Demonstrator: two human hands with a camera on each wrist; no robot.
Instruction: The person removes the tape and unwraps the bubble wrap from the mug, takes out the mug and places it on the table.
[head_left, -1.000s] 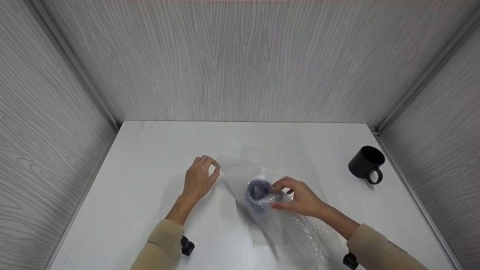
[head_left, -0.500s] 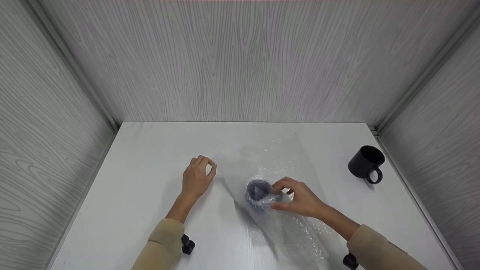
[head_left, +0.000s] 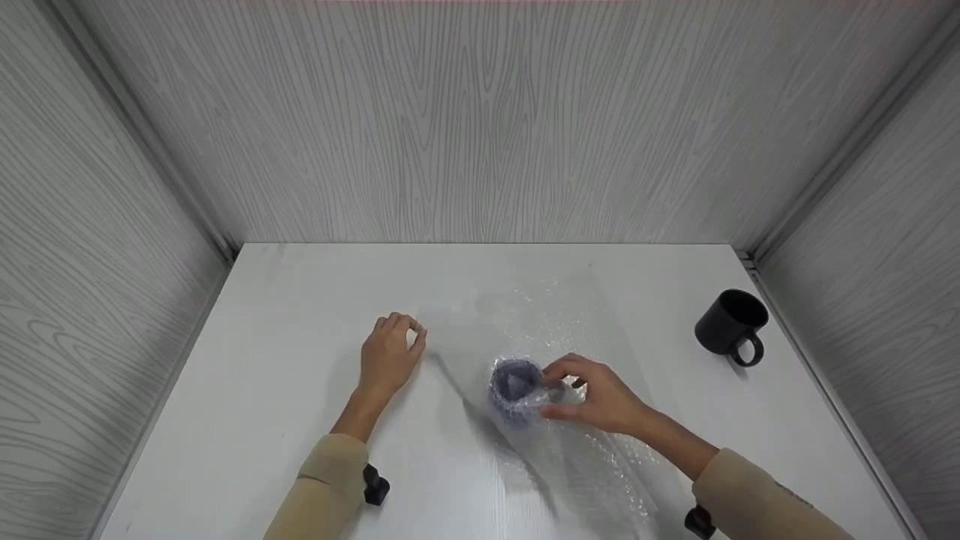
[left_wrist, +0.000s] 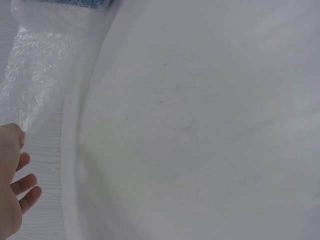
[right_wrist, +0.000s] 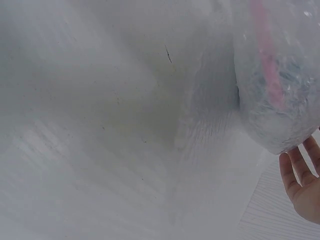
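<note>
A blue cup (head_left: 515,381) stands upright near the middle of the white table, covered by clear bubble wrap (head_left: 570,322) that spreads behind and in front of it. At its right side, my right hand (head_left: 600,397) holds the wrapped cup, thumb and fingers bent about its film-covered handle. Off to the left, my left hand (head_left: 388,356) pinches a corner of the film between thumb and forefinger and keeps it stretched. In the left wrist view, the other fingers (left_wrist: 30,197) stick out loosely. Fingertips (right_wrist: 290,172) touch the wrapped bundle (right_wrist: 295,120) in the right wrist view.
A black mug (head_left: 733,330) stands at the right edge of the table (head_left: 262,375), its handle toward the front. Wood-grain panels (head_left: 480,120) close in the back and both sides. Small black wrist cameras (head_left: 376,486) sit at the sleeves.
My left hand has drifted a little to the left, drawing the film corner along and tighter. The right hand and the cup have stayed almost in place.
</note>
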